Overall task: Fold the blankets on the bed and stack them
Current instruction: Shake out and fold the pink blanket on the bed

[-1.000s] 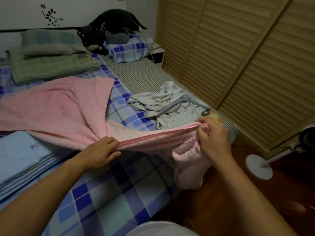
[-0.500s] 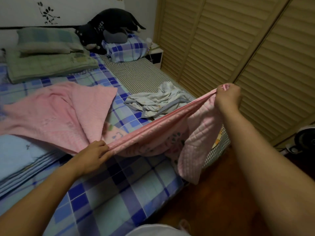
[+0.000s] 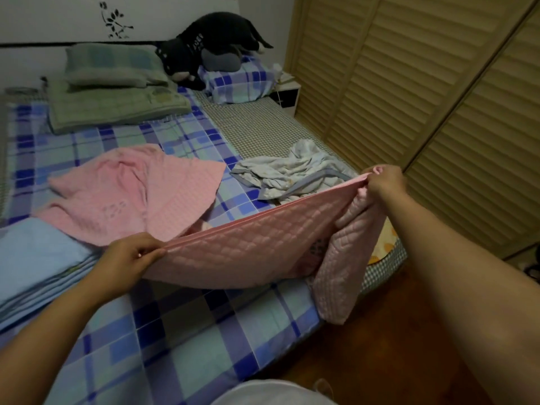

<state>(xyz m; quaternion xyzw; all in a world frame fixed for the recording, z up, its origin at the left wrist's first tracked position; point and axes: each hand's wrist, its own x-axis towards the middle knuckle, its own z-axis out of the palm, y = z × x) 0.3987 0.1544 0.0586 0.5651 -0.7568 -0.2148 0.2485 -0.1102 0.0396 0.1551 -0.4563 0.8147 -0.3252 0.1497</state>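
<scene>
1. The left hand [image 3: 128, 260] sits at about 8 o'clock from the middle of the view, fingers pinched on the near edge of the pink blanket [image 3: 245, 244].
2. The right hand [image 3: 385, 184] is raised at about 2 o'clock, fingers clenched on the far end of that same edge, with a bit of bunched fabric poking out above the knuckles.
3. Between the two hands the folded edge of the pink blanket runs taut, sloping up from left to right. A quilted panel hangs below it above the bed [image 3: 181, 331], and a loose flap drops past the bed's right edge toward the wooden floor [image 3: 380, 361].
4. The rest of the pink blanket lies spread and wrinkled on the checked sheet at about 10 o'clock, one corner overlapping a light blue blanket [image 3: 35, 264] at 9 o'clock that looks folded in layers.
5. A crumpled grey-white blanket [image 3: 289, 173] lies at about 1 o'clock, just behind the taut pink edge.
6. At 11 o'clock, near the headboard, a green pillow [image 3: 111, 65] rests on a folded green blanket [image 3: 117, 108].
7. At 12 o'clock a dark plush toy [image 3: 210, 45] lies over a checked pillow [image 3: 242, 83], with a small nightstand [image 3: 287, 93] just to its right.
8. Slatted wooden closet doors [image 3: 409, 97] fill the right side, from 1 to 3 o'clock.
</scene>
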